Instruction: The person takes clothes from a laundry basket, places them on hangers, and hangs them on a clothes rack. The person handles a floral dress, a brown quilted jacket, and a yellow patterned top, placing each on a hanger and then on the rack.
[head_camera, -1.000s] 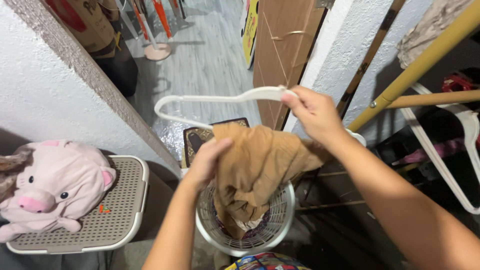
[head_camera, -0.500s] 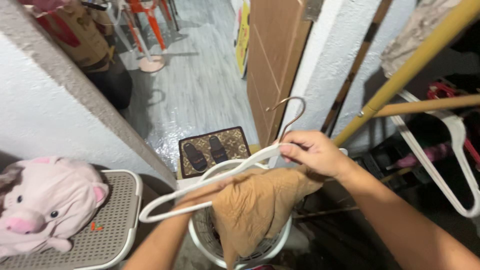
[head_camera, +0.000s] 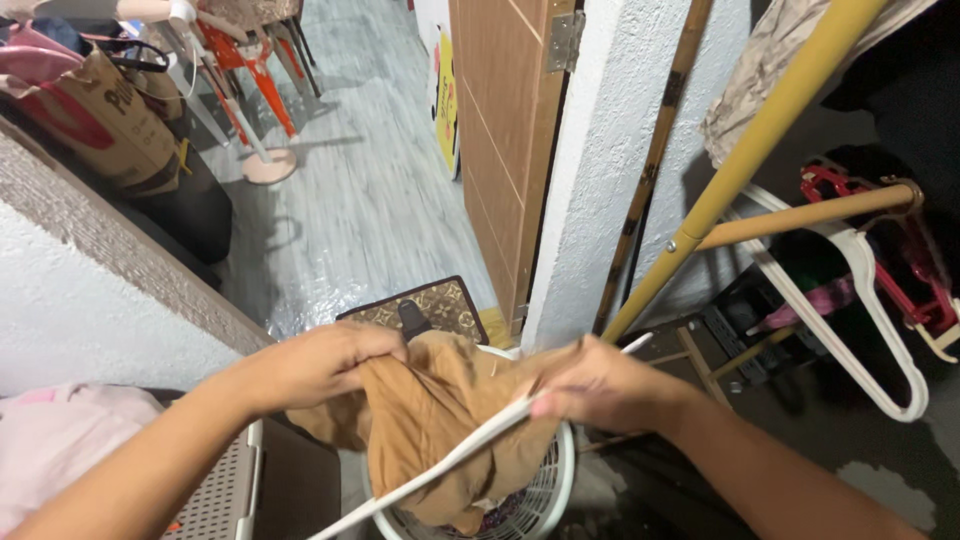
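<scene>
My left hand (head_camera: 320, 368) is clenched on the top edge of a tan garment (head_camera: 440, 430), bunching the cloth, while my right hand (head_camera: 600, 385) grasps a white plastic hanger (head_camera: 470, 450) that slants across the front of the cloth toward the near left. The garment hangs between both hands, its lower part down inside a white mesh laundry basket (head_camera: 555, 490). Far right, a yellow rail (head_camera: 760, 140) carries another white hanger (head_camera: 860, 330).

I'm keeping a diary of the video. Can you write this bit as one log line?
left hand: grips tan cloth garment | right hand: holds white plastic hanger against it | below: round white mesh basket
</scene>
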